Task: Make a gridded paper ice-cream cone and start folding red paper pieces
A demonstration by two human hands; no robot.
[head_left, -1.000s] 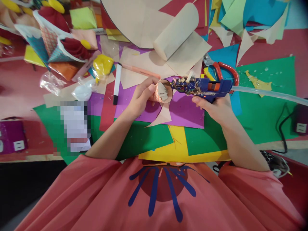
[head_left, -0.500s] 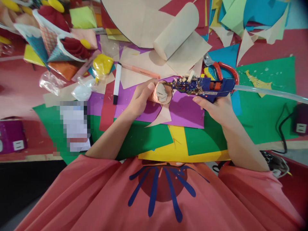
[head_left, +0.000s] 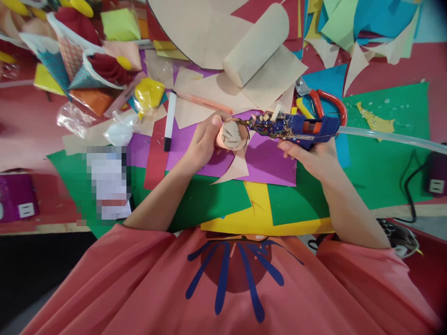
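Note:
My left hand [head_left: 205,139] is closed around a small paper cone [head_left: 232,136] with a pink pattern on its side. Crumpled beige paper fills its top, which faces up toward me. My right hand [head_left: 310,156] grips a blue glue gun [head_left: 295,126], its front crusted with dried glue and scraps. The gun's nozzle points left and is at the upper right rim of the cone; whether it touches cannot be made out. A clear glue stick [head_left: 380,133] sticks out of the gun's back end. Beneath the cone hangs or lies a beige paper scrap [head_left: 235,167].
Red-handled scissors [head_left: 328,104] lie behind the glue gun. Beyond the hands are a beige paper roll [head_left: 256,44], a marker [head_left: 170,121] and an orange pen [head_left: 204,102]. Finished-looking paper cones [head_left: 75,51] stand far left. A blurred phone [head_left: 110,186] rests near my left forearm.
My left hand has turned the cone slightly, so its stuffed top faces up more. The glue gun has barely shifted at the rim.

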